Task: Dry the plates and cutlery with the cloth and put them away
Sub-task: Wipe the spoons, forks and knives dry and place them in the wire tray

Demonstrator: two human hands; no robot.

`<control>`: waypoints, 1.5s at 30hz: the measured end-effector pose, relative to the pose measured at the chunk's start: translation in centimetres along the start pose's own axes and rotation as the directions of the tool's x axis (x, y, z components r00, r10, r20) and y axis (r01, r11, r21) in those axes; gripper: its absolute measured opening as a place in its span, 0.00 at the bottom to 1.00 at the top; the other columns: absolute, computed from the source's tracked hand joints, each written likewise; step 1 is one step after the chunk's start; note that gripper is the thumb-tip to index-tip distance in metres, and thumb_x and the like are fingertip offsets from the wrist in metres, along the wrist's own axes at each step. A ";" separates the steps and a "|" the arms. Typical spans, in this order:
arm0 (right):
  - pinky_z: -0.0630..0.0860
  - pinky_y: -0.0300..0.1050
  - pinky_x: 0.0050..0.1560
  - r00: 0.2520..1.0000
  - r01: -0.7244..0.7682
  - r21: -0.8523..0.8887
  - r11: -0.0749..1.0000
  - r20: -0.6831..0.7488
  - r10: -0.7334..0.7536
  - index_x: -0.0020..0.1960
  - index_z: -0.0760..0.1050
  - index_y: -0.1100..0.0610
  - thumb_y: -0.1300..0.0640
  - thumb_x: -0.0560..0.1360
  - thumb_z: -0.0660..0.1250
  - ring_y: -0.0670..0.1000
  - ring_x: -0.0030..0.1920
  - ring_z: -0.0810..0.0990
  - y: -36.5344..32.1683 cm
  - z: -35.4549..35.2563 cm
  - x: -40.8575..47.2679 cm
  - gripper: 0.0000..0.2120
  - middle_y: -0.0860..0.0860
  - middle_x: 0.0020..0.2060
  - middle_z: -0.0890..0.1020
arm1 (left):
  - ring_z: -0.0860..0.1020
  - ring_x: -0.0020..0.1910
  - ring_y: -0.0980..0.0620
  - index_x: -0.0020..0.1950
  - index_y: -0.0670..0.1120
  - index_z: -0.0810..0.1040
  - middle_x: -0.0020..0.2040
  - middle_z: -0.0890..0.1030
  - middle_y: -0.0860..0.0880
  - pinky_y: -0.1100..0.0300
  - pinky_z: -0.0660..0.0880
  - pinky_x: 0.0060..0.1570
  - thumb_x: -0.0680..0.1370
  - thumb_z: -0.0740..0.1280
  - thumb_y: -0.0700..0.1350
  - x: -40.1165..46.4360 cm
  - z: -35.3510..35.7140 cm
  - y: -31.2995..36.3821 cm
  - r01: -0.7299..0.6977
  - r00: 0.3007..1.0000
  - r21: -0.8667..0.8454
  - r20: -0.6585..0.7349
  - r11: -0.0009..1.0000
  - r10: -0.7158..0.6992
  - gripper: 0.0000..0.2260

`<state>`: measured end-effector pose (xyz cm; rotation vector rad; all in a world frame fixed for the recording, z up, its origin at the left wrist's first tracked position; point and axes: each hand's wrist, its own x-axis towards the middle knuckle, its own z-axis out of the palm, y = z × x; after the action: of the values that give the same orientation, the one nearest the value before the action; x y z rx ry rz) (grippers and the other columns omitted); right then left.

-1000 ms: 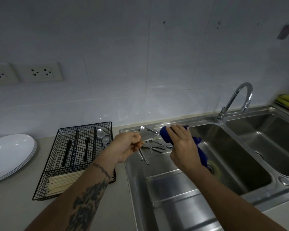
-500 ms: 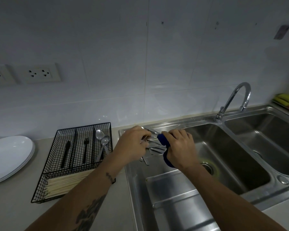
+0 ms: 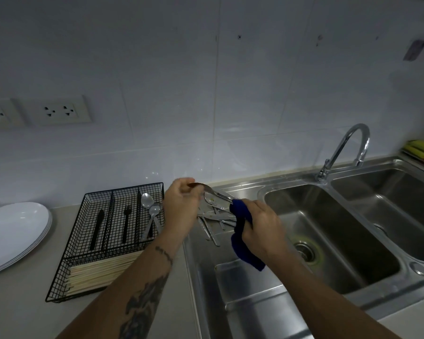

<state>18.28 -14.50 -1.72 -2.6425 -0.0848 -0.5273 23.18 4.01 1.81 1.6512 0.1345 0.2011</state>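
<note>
Steel drainboard (image 3: 242, 289) up close, pale counter (image 3: 22, 302) alongside, white tiled wall (image 3: 206, 94) behind. Right hand (image 3: 261, 225) clutches the blue cloth (image 3: 241, 214) around the spoon (image 3: 217, 193) handle; left hand (image 3: 180, 206) pinches its bowl end (over the loose cutlery (image 3: 212, 222)).

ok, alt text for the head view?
Left hand holds a spoon while the right hand wipes its handle with a blue cloth, above wet cutlery on the sink drainboard; wire cutlery tray and white plates sit left.
</note>
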 end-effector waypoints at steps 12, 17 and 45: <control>0.73 0.41 0.37 0.963 -0.246 0.277 0.929 0.180 0.201 0.55 0.76 0.48 0.66 0.73 0.63 0.46 0.39 0.78 0.0 0.5 -0.6 0.17 0.46 0.40 0.80 | 0.83 0.41 0.39 0.44 0.46 0.76 0.39 0.82 0.46 0.44 0.82 0.49 0.84 0.56 0.44 -0.8 2.4 -0.5 0.280 0.940 0.068 0.183 0.958 -0.287 0.12; 0.73 0.41 0.46 0.972 -0.232 0.286 0.930 0.035 0.232 0.64 0.73 0.49 0.67 0.72 0.65 0.49 0.47 0.78 1.1 -0.9 -0.1 0.24 0.49 0.50 0.81 | 0.80 0.46 0.47 0.48 0.44 0.80 0.46 0.82 0.49 0.53 0.78 0.48 0.79 0.58 0.41 0.1 0.7 -1.6 -0.085 0.913 0.650 0.354 0.755 -0.202 0.11; 0.77 0.53 0.59 0.977 0.194 -0.174 0.965 -0.058 -0.207 0.56 0.82 0.59 0.67 0.59 0.77 0.58 0.56 0.78 0.6 0.3 -1.2 0.25 0.54 0.55 0.83 | 0.78 0.39 0.49 0.41 0.48 0.80 0.38 0.80 0.51 0.53 0.77 0.41 0.77 0.63 0.45 -1.5 0.8 -0.8 -0.501 0.838 0.706 0.539 0.500 0.080 0.08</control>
<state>17.38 -14.92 -2.63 -2.7905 -0.3005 -0.7311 21.89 2.96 0.87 2.6564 -0.5172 -0.0041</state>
